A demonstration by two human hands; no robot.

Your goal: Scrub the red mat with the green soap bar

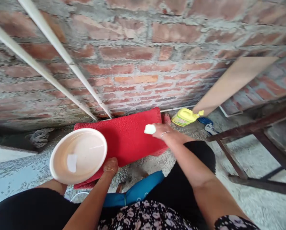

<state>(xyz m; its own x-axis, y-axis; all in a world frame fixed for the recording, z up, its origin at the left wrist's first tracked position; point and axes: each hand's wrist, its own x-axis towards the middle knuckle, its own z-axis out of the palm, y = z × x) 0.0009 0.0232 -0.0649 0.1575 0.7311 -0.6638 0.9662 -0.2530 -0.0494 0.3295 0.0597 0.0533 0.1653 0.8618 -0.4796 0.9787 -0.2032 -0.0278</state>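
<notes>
My right hand is gripping a small pale-green block over the red textured mat, toward its right edge; keeping pressure even should be helping. My left hand, closure unclear, is resting at the front edge.

One red cloth, one pale bar, one basin, one yellow jug, two thick white pipes

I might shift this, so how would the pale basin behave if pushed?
The basin would probably feel heavy for its size and slosh, since it seems to hold water, with a glint on top. It might also tip: it appears to overhang the left end of the red cloth.
</notes>
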